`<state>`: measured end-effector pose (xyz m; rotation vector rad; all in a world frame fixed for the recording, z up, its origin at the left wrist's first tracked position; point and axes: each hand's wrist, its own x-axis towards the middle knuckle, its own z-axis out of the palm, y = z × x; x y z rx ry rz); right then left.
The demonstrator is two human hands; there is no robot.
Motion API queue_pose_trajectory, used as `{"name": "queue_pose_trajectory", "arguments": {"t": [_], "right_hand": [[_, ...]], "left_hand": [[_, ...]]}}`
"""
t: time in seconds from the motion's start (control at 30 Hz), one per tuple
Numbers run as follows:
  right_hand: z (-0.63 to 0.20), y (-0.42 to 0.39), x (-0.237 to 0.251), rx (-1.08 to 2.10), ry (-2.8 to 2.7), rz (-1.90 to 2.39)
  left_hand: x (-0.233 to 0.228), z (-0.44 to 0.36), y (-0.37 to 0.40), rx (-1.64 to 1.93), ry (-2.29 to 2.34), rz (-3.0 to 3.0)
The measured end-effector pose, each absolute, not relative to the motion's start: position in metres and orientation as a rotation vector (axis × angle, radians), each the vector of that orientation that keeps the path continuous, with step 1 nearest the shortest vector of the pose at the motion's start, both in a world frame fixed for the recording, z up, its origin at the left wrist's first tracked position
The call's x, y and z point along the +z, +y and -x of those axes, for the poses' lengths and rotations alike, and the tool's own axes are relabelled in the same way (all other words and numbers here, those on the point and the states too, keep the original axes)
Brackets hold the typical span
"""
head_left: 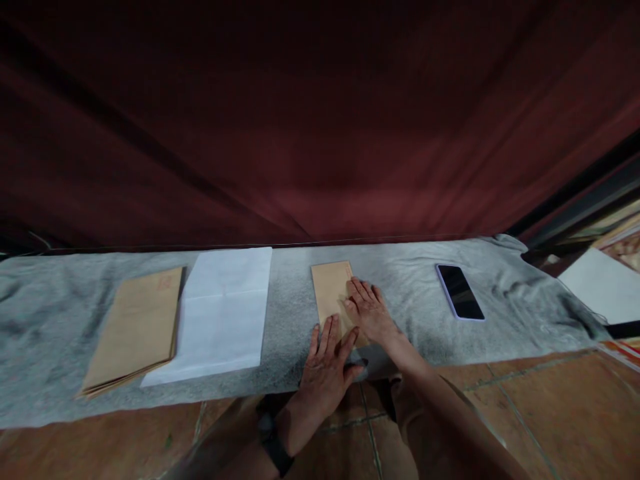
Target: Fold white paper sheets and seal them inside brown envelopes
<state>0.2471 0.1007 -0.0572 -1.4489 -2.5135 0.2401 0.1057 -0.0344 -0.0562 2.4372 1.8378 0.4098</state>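
Hands lay flat on a brown envelope [332, 293] near the middle of a grey cloth [50, 320] that covered a low bench. The left hand [327, 367] pressed the envelope's near end, at the near edge of the cloth, with its fingers [325, 337] straight, slightly spread and pointing away from the person; a dark band [275, 448] sat on that wrist. The right hand [369, 312] rested palm down on the envelope's right side, its fingers close together and angled toward the far left. Neither hand gripped or pinched anything; both simply pressed down. The envelope lay lengthwise, its far end reaching close to the cloth's far edge.

Toward the left end of the cloth, a stack of envelopes [135, 327] lay slightly fanned, with a red mark near its far right corner. Just beside it, touching or slightly overlapped at its right side, lay a white sheet [225, 313] with faint fold lines. Well to the right of the hands, a phone [459, 291] lay face up with a dark screen. A dark red curtain [320, 120] hung behind the bench, and a tiled floor [550, 413] showed below the near edge.
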Motion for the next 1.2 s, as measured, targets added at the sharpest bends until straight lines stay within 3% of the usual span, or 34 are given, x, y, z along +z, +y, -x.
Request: {"name": "queue_pose_trajectory", "arguments": {"t": [0.43, 0.83, 1.2], "right_hand": [[-0.239, 0.107, -0.06, 0.155, -2.376, 1.514], [-0.263, 0.039, -0.066, 0.263, -2.446, 1.318], [-0.289, 0.056, -0.042, 0.822, -2.14, 1.602]], "left_hand": [[-0.053, -0.097, -0.042, 0.362, 1.76, -2.479], [-0.049, -0.093, -0.05, 0.423, 1.733, -2.447], [-0.066, -0.085, -0.014, 1.173, 1.71, -1.276]]}}
